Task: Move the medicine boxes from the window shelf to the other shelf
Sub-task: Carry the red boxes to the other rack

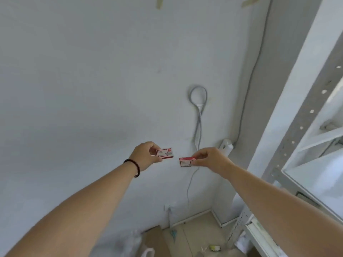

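Both arms stretched forward in front of a pale wall (pixel 74 80), each hand gripping one small medicine box in mid-air. Left hand (pixel 145 154) raised slightly higher, fingers (pixel 155 146) pinched narrow around the left end of a left box (pixel 165 153), thumb beneath, white face with red trim turned toward the camera. Dark beaded bracelet (pixel 134 167) around the left wrist. Right hand (pixel 211 159) just lower, fingers (pixel 199 156) closed on the right end of a right box (pixel 186 161), red top edge showing above a white face. Boxes near each other, not touching, a small gap between. Neither box resting on any shelf; both held clear of the wall and floor.

Behind the boxes, a grey cable (pixel 198 112) looped on the wall, trailing down toward a socket (pixel 169 206) near the floor. At right, a white metal shelf rack (pixel 289 149) with a perforated upright, close beside the right forearm. Below, a tan floor (pixel 194 230) with scattered bits of litter and a white bag (pixel 146 253), too blurred for detail. Two strips of tape (pixel 160 1) stuck high on the wall.
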